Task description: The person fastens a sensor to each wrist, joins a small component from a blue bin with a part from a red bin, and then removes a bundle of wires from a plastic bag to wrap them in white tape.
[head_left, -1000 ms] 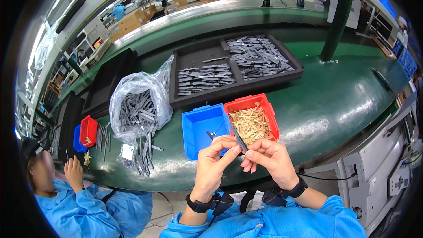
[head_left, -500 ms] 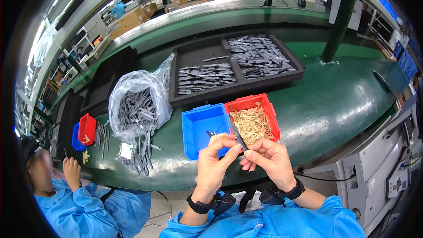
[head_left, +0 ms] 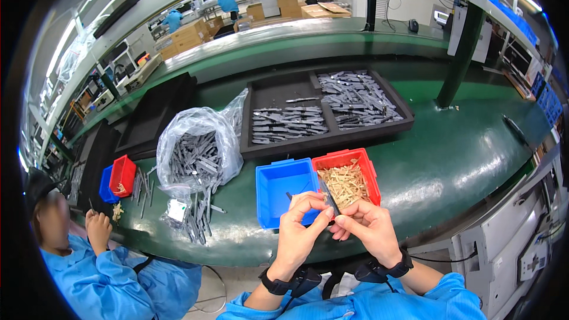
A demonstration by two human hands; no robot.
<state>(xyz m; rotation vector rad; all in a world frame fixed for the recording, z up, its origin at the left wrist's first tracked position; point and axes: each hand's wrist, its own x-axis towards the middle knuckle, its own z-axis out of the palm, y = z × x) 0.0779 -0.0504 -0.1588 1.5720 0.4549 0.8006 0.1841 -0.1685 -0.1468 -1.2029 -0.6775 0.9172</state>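
My left hand point(head_left: 301, 225) and my right hand point(head_left: 372, 231) are close together above the near edges of two bins, fingers closed. Between their fingertips is a narrow dark grey plastic strip point(head_left: 328, 194), tilted, its upper end pointing away from me. A small dark tip point(head_left: 289, 196) shows beside my left fingers; whether that hand holds it as a second piece is unclear. Beyond my hands stand a blue bin point(head_left: 283, 173), with little visible in it, and a red bin point(head_left: 371, 179) heaped with small tan pieces point(head_left: 345, 181).
A black divided tray point(head_left: 284, 147) of grey strips lies behind the bins. Left of them, a clear plastic bag point(head_left: 228, 136) spills strips onto the green table point(head_left: 438, 172). At far left, a co-worker's hand point(head_left: 98, 228) is near small red and blue bins. A green post point(head_left: 461, 59) rises at right.
The view has shifted, so the table's contents sit lower and slightly right in the picture. My hands keep their closed hold on the strip, with only slight finger movement.
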